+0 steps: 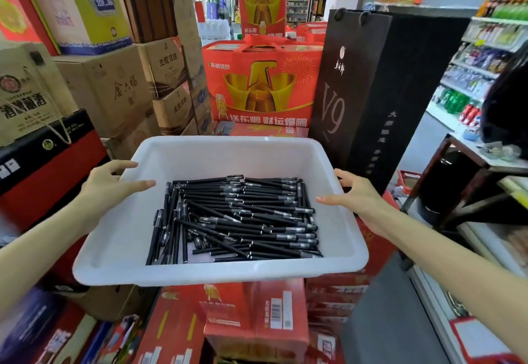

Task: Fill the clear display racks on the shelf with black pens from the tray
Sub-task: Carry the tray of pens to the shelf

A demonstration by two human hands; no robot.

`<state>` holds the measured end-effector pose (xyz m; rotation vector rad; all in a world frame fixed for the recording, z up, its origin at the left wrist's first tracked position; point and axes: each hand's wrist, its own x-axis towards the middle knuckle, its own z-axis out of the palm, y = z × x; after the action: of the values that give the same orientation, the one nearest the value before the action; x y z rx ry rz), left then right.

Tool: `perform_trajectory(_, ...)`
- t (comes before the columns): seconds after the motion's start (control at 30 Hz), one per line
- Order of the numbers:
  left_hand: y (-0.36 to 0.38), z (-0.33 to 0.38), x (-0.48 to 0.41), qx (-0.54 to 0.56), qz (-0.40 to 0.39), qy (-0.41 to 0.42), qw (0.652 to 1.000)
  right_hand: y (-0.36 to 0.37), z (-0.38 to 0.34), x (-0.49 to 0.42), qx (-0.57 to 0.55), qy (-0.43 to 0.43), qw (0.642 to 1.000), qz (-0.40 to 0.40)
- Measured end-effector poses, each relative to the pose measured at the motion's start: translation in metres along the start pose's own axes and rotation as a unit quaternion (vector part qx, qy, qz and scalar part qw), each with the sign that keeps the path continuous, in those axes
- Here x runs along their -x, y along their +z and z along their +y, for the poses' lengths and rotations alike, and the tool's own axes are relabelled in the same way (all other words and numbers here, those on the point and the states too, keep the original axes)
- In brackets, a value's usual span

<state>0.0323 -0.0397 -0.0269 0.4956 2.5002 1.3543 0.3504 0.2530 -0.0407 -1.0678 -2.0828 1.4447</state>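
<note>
While the left hand and right hand flank the white tray of black pens with fingers spread, gripping its rims likely comes next.

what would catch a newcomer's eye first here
The white tray in the centre, with a heap of black pens on its floor, dominates the view. A left hand and a right hand are at its two sides, fingers open. Behind it stand bright red gift boxes, with a tall black bag to their right.
</note>
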Motion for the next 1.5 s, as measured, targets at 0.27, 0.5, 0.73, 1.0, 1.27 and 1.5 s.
perform_trajectory(0.27, -0.004, -0.009, 0.043, 0.048, -0.015, 0.049, 0.998, 0.01, 0.013, 0.103, -0.033, 0.037, 0.997, 0.057)
perform_trajectory(0.5, -0.005, -0.011, 0.082, 0.023, -0.098, 0.097, 0.99, 0.018, 0.043, 0.207, -0.063, 0.089, 0.984, 0.143)
perform_trajectory(0.73, 0.038, 0.011, 0.137, 0.015, -0.184, 0.136, 0.973, -0.012, 0.081, 0.305, -0.068, 0.125, 0.963, 0.227)
perform_trajectory(1.0, 0.124, 0.048, 0.231, -0.032, -0.289, 0.208, 0.934, -0.07, 0.141, 0.413, -0.057, 0.199, 0.917, 0.34)
perform_trajectory(1.27, 0.244, 0.066, 0.346, -0.14, -0.419, 0.238, 0.865, -0.124, 0.21, 0.544, -0.1, 0.262, 0.863, 0.421)
perform_trajectory(1.5, 0.336, 0.06, 0.432, -0.19, -0.502, 0.29, 0.793, -0.149, 0.255, 0.662, -0.116, 0.321, 0.812, 0.474)
